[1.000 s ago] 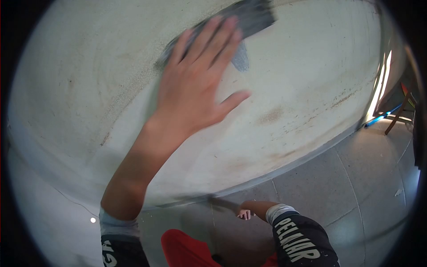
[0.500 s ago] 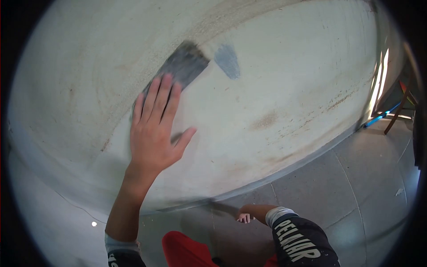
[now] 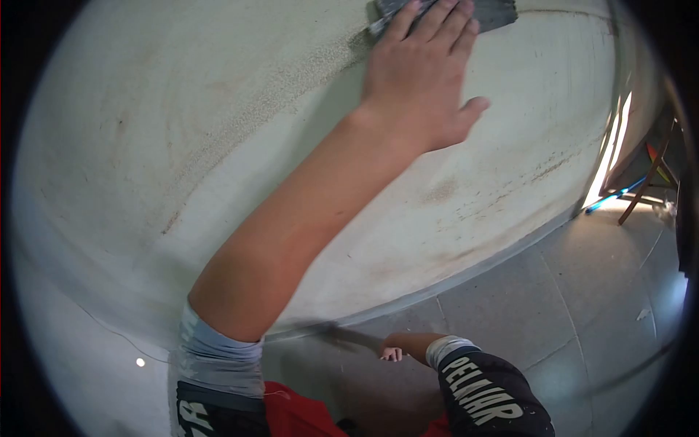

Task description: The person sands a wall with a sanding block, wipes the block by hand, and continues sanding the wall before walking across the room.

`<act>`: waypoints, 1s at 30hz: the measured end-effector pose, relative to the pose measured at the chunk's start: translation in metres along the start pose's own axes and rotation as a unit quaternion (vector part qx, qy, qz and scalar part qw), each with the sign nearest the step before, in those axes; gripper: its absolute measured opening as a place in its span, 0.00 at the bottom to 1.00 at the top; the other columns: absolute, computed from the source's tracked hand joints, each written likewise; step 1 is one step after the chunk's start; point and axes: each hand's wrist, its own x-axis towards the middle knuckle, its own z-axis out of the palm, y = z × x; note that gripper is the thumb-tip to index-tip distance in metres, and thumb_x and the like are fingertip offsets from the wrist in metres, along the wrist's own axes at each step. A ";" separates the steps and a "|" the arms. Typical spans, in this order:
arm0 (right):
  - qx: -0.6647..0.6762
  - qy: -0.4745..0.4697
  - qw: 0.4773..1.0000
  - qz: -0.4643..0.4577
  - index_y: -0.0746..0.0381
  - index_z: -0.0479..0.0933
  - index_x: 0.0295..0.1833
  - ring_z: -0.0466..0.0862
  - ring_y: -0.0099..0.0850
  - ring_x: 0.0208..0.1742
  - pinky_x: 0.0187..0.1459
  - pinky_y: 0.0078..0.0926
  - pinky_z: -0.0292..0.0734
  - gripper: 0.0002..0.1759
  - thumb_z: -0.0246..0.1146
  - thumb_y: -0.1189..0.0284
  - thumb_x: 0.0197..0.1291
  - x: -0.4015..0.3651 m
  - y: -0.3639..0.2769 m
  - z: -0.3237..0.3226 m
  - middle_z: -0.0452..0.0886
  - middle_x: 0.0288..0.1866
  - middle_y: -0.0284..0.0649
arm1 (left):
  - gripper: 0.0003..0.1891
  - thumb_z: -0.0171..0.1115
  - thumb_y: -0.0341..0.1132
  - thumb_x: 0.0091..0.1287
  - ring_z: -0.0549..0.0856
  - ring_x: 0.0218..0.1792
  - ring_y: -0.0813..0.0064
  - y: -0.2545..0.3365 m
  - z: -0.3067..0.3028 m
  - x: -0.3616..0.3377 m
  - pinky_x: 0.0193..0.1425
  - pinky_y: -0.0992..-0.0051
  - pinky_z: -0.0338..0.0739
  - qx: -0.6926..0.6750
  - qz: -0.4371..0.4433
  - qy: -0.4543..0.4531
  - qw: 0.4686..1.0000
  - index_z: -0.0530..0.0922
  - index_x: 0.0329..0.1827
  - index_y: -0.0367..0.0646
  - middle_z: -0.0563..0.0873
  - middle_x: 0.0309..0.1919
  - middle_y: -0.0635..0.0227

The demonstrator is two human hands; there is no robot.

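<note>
My left hand [image 3: 419, 87] is stretched up to the top of the view, thumb spread and fingers laid on a dark grey flat rectangular sheet [image 3: 497, 12]. They press it against the pale curved wall [image 3: 524, 109]. A rough speckled streak [image 3: 269, 102] runs down the wall to the left of my forearm. Low in front of my body, close to the foot of the wall, my right hand [image 3: 392, 354] has its fingers curled in; I cannot tell what is inside them. A dark elongated shape [image 3: 357, 338] extends leftward from it.
Brown smudges [image 3: 440, 191] mark the wall's lower part. Grey tiled floor [image 3: 510, 298] meets its curved base. To the right are a blue rod [image 3: 615, 197] and a wooden leg [image 3: 642, 186] beside a bright gap. A thin cable [image 3: 120, 331] lies at the lower left.
My left hand has slid the dark grey sheet up and to the right along the wall, and the forearm now stretches across the view. My right hand stays low.
</note>
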 end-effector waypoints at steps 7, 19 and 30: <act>-0.062 -0.003 0.995 -0.073 0.52 0.73 0.70 0.81 0.36 0.56 0.58 0.61 0.79 0.32 0.50 0.43 0.74 0.042 0.008 -0.002 0.78 0.56 0.39 | 0.49 0.71 0.49 0.62 0.55 0.84 0.55 -0.040 -0.095 -0.120 0.83 0.47 0.51 0.076 -0.085 -0.205 0.972 0.57 0.84 0.43 0.57 0.84 0.58; -0.112 0.027 0.984 -0.138 0.55 0.76 0.66 0.80 0.39 0.55 0.56 0.48 0.81 0.30 0.53 0.44 0.73 0.049 0.012 0.005 0.79 0.60 0.39 | 0.45 0.65 0.55 0.66 0.58 0.83 0.63 -0.001 -0.022 0.032 0.85 0.55 0.50 0.080 0.045 -0.058 0.994 0.60 0.83 0.45 0.60 0.83 0.61; -0.171 -0.007 0.978 -0.121 0.54 0.75 0.57 0.75 0.34 0.52 0.54 0.43 0.75 0.24 0.49 0.47 0.75 0.082 0.002 0.001 0.76 0.51 0.32 | 0.47 0.70 0.50 0.62 0.57 0.84 0.57 -0.021 -0.080 -0.094 0.84 0.50 0.50 0.056 -0.040 -0.209 0.975 0.60 0.83 0.43 0.59 0.83 0.59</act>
